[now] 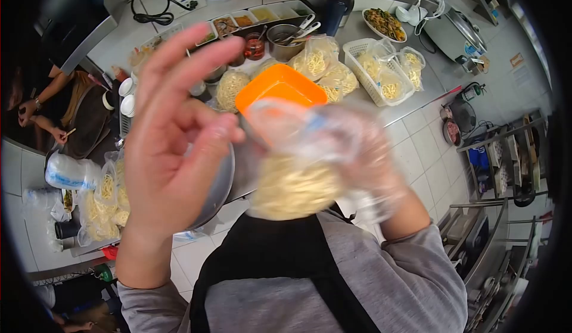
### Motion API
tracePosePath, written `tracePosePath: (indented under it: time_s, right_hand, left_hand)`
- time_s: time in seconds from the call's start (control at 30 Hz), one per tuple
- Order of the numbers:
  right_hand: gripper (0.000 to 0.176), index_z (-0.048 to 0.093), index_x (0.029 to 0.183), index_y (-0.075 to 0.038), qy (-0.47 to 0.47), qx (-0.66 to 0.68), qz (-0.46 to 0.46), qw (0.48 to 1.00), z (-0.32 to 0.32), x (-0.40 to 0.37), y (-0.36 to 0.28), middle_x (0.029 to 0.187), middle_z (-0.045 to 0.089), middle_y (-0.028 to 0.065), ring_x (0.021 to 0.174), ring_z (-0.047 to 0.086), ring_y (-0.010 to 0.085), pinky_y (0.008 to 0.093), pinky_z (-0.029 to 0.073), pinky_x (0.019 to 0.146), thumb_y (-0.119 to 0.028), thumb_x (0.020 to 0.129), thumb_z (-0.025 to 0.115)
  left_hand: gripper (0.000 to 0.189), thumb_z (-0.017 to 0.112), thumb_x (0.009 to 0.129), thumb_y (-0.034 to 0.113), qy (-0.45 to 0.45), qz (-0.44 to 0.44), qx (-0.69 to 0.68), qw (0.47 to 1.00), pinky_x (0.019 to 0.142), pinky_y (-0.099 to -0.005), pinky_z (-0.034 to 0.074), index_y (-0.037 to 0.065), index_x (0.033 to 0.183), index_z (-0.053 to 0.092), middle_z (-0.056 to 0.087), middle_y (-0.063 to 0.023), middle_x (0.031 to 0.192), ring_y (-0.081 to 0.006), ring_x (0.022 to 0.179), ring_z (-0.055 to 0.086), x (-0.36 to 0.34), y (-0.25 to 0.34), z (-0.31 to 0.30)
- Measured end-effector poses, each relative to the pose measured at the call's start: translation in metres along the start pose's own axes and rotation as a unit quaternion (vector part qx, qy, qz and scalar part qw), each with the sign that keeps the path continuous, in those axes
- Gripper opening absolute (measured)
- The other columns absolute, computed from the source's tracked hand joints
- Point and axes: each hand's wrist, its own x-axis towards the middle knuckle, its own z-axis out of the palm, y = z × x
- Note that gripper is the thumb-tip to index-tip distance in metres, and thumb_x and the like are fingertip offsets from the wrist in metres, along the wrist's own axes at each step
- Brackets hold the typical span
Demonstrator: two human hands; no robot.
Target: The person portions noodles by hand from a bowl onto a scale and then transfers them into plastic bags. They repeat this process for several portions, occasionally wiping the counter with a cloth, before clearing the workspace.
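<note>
My right hand (372, 148), in a clear plastic glove and blurred by motion, grips the gathered neck of a clear plastic bag of noodles (295, 190). The bag hangs in front of my black apron. My left hand (179, 136) is bare and raised to the left of the bag, two fingers stretched up, the thumb and other fingers partly bent, with nothing seen in it. Behind the bag stands an orange square container (280, 83) on the counter. A large metal bowl (221, 178) is partly hidden behind my left hand.
More bagged noodles (316, 59) lie beyond the orange container, near a white basket (381, 74) of noodle bags. A metal pot (286, 41) with ladles and a plate of food (384, 24) stand at the back. At far left, another person's hands (30, 109) show.
</note>
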Motion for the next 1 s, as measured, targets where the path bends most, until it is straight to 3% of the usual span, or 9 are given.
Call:
tracePosePath:
  time_s: [0.07,0.13,0.23,0.33,0.4,0.6,0.73,0.9,1.0]
  right_hand:
    - [0.027,0.067,0.107,-0.002,0.089,0.244,0.185,0.948,-0.064,-0.017,0.024,0.097,0.070,0.0099,0.089,0.068,0.0181,0.0350,0.057,0.078,-0.002,0.080,0.070]
    - [0.024,0.068,0.108,-0.001,0.154,0.131,0.274,0.940,-0.129,-0.025,0.044,0.096,0.071,0.0078,0.089,0.067,0.0153,0.0331,0.056,0.078,-0.002,0.084,0.067]
    - [0.021,0.068,0.107,0.000,0.155,-0.303,0.234,0.911,-0.198,-0.023,0.075,0.094,0.072,0.0115,0.089,0.069,0.0239,0.0330,0.054,0.077,-0.008,0.088,0.064]
    - [0.021,0.069,0.106,-0.001,0.085,-0.504,0.253,0.821,-0.237,-0.022,0.147,0.094,0.072,0.0167,0.087,0.068,0.0328,0.0360,0.054,0.077,-0.009,0.087,0.067]
    - [0.022,0.070,0.106,-0.002,0.080,-0.499,0.166,0.847,-0.242,-0.040,0.203,0.094,0.071,0.0181,0.085,0.067,0.0352,0.0380,0.054,0.076,-0.008,0.085,0.068]
    - [0.034,0.066,0.114,-0.008,-0.027,-0.382,-0.043,0.923,-0.162,-0.050,0.216,0.105,0.067,0.0143,0.098,0.063,0.0344,0.0455,0.049,0.090,-0.007,0.080,0.073]
    - [0.011,0.069,0.096,-0.004,-0.210,-0.076,0.078,0.971,-0.097,-0.103,0.235,0.092,0.071,0.0155,0.086,0.066,0.0363,0.0444,0.052,0.080,-0.011,0.087,0.068]
    - [0.014,0.055,0.078,-0.002,-0.380,0.089,0.187,0.902,-0.073,-0.090,0.196,0.067,0.052,0.0115,0.062,0.050,0.0304,0.0383,0.042,0.061,-0.009,0.083,0.065]
    - [0.014,0.048,0.073,-0.002,-0.366,0.154,0.073,0.915,-0.030,-0.091,0.189,0.068,0.043,0.0096,0.063,0.044,0.0248,0.0379,0.039,0.061,-0.004,0.079,0.061]
  left_hand:
    - [0.047,0.055,0.091,0.004,0.056,0.047,0.023,0.997,0.070,-0.0197,0.049,-0.002,0.138,0.049,0.039,-0.0147,0.151,-0.0054,0.080,0.059,-0.001,-0.016,0.004]
    - [0.045,0.057,0.089,-0.002,0.055,-0.059,-0.052,0.995,0.079,-0.0230,0.051,-0.003,0.134,0.053,0.039,-0.0157,0.146,-0.0065,0.081,0.059,-0.016,-0.033,0.014]
    - [0.039,0.062,0.089,-0.001,0.029,-0.219,-0.051,0.974,0.072,-0.0212,0.049,0.003,0.128,0.058,0.055,-0.0071,0.129,-0.0045,0.073,0.054,-0.051,-0.070,0.044]
    - [0.034,0.061,0.092,0.002,-0.030,-0.309,0.009,0.950,0.068,-0.0217,0.048,0.006,0.125,0.059,0.062,-0.0026,0.121,-0.0039,0.075,0.055,-0.090,-0.110,0.077]
    - [0.029,0.063,0.090,0.003,-0.028,-0.339,0.040,0.939,0.066,-0.0226,0.048,0.005,0.120,0.061,0.063,-0.0034,0.116,-0.0054,0.071,0.056,-0.103,-0.122,0.107]
    - [0.022,0.069,0.085,0.007,0.017,-0.386,0.139,0.912,0.065,-0.0297,0.053,0.002,0.106,0.066,0.066,-0.0109,0.101,-0.0199,0.071,0.064,-0.120,-0.146,0.168]
    - [0.024,0.067,0.085,0.000,0.082,-0.398,0.148,0.902,0.069,-0.0296,0.054,0.004,0.109,0.066,0.062,-0.0120,0.107,-0.0203,0.079,0.066,-0.123,-0.135,0.194]
    - [0.026,0.069,0.084,-0.002,0.110,-0.329,0.103,0.932,0.076,-0.0300,0.055,0.008,0.109,0.069,0.060,-0.0089,0.108,-0.0192,0.091,0.064,-0.137,-0.108,0.215]
    - [0.030,0.083,0.075,0.016,0.139,-0.211,0.231,0.940,0.072,-0.0331,0.052,0.011,0.102,0.070,0.060,-0.0074,0.099,-0.0226,0.087,0.062,-0.128,-0.085,0.224]
